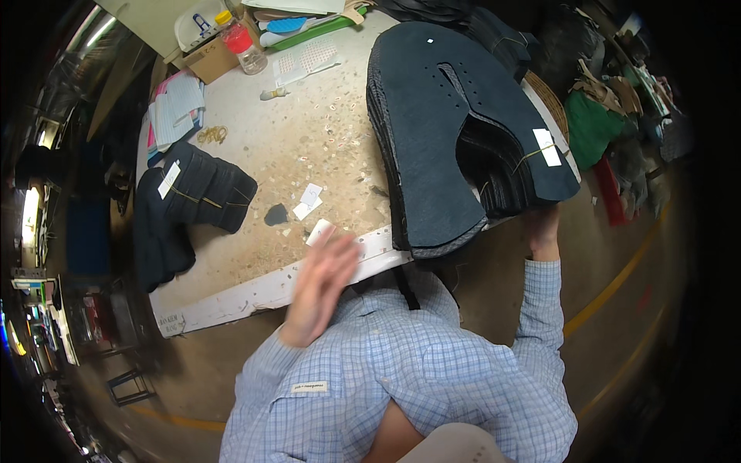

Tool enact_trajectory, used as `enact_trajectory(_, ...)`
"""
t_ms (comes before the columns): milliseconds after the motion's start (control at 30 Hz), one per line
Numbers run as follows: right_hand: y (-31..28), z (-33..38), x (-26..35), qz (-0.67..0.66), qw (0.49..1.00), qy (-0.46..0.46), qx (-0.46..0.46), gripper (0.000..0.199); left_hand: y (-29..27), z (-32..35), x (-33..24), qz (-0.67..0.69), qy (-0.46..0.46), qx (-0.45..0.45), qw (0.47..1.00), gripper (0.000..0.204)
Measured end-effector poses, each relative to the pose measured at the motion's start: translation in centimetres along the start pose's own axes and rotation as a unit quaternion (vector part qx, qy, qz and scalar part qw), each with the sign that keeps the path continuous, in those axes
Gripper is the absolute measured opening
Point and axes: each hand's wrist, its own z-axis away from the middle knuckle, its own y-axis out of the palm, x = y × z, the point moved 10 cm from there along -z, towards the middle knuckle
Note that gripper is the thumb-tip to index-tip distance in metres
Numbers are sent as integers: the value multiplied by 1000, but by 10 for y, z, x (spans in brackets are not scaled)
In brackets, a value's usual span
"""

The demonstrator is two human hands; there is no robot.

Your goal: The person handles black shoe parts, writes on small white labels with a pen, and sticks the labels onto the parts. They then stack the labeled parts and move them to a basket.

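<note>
My left hand (320,282) is over the front edge of the table, its fingers stretched out and slightly blurred. Right by its fingertips is a small white paper slip (317,231); whether they touch it I cannot tell. A thick stack of dark blue-grey shoe upper pieces (428,170), horseshoe-shaped with punched holes, covers the table's right side and overhangs its edge. A white tag (546,147) sits under a rubber band round one leg of the stack. My right hand (543,230) is up against the underside of that leg, its fingers hidden.
Bundled dark pieces (204,185) with a tag lie on the left of the table (255,266). Loose slips (309,199), a dark scrap (275,214), rubber bands (212,134) and a small tube (273,94) are scattered about. A red-labelled bottle (242,46) stands at the back.
</note>
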Motion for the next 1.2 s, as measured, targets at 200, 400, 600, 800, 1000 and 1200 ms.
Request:
enact_trajectory(200,6,-1,-6,16,999,41,-9,47,49,-45,32,24,-148,50,987,68)
enact_trajectory(400,33,16,-1,30,999,15,37,52,74,-57,14,-155,-119,70,978,93)
enact_trajectory(600,41,24,-2,4,1000,-18,9,51,75,-49,17,-111,-76,60,989,79)
enact_trajectory(800,54,31,-24,-20,1000,-5,20,56,44,-64,25,10,20,-41,999,80)
enact_trajectory(1000,108,10,-52,-89,995,5,39,54,19,-137,-28,-68,33,-23,997,75)
enact_trajectory(1200,158,-28,-70,-58,995,-64,59,52,7,-213,-75,-137,-17,-49,989,76)
